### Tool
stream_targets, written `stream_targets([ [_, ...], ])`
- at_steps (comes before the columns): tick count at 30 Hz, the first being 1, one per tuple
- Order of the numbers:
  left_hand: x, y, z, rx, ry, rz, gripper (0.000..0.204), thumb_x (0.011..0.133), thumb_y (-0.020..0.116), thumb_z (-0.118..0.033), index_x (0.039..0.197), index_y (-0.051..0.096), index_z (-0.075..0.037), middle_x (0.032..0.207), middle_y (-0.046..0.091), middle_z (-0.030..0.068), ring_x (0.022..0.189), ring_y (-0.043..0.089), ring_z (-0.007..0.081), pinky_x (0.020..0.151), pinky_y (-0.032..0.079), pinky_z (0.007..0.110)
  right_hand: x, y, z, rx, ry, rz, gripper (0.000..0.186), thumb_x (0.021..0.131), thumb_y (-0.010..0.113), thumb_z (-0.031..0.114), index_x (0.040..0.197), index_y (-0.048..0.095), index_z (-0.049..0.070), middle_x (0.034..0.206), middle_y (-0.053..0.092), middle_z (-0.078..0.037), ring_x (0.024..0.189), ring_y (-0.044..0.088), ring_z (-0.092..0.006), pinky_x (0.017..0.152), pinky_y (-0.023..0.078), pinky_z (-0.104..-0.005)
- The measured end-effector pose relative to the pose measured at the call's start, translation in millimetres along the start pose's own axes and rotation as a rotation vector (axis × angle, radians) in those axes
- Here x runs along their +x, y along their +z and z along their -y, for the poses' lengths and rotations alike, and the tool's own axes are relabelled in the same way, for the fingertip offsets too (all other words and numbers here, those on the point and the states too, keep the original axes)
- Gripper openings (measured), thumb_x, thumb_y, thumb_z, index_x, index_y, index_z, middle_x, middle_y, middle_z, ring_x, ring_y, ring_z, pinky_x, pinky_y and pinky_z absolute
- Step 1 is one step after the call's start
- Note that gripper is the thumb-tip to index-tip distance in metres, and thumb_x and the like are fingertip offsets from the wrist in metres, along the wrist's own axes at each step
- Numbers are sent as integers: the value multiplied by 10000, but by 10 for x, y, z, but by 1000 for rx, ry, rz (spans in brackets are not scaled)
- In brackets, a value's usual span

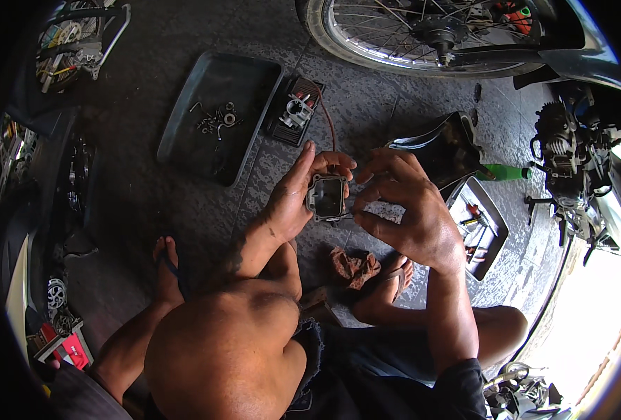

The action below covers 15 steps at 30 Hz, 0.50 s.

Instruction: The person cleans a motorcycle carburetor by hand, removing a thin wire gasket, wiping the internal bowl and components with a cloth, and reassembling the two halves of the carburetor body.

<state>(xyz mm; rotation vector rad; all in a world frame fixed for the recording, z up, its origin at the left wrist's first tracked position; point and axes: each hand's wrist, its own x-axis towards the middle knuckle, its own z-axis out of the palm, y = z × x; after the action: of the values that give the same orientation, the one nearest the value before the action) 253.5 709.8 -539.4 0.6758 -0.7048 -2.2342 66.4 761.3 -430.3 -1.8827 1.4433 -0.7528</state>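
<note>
My left hand (pixel 293 192) is wrapped round a small squarish metal bowl (pixel 328 197), which looks like a carburetor float bowl. Its hollow, dark inside faces up. Just to the right, my right hand (pixel 412 213) hovers with bent, spread fingers, their tips close to the bowl's rim. Nothing shows between those fingers. Beyond my left hand, a carburetor body (pixel 296 110) rests on a dark ribbed block (pixel 280 133). A grey tray (pixel 184 133) to its left holds several small metal parts (pixel 221 120).
A spoked wheel (pixel 394 66) stands at the far right. Nearer are a black open bag (pixel 440 143), a green bottle (pixel 507 172) and a tool tray (pixel 500 245). An engine (pixel 562 150) is at the right. A patterned rag (pixel 352 268) lies by a sandaled foot (pixel 387 290).
</note>
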Motion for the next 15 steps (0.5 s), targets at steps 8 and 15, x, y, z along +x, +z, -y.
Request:
stream_targets([
  [8, -53, 21, -63, 43, 9, -19, 424, 1050, 417, -394, 1215, 596, -46, 1090, 616, 45, 966, 618, 135, 851, 511, 290, 102, 44, 52, -26, -74, 46, 184, 702, 797, 108, 868, 727, 75, 1146, 623, -102, 1212, 519, -326, 991, 467, -442],
  [15, -47, 35, -59, 59, 6, -16, 417, 1048, 426, -387, 1217, 595, -46, 1094, 618, 45, 971, 619, 137, 855, 510, 292, 181, 113, 55, -109, -154, 41, 128, 734, 762, 126, 848, 729, 77, 1149, 624, -84, 1201, 517, -295, 997, 461, -416],
])
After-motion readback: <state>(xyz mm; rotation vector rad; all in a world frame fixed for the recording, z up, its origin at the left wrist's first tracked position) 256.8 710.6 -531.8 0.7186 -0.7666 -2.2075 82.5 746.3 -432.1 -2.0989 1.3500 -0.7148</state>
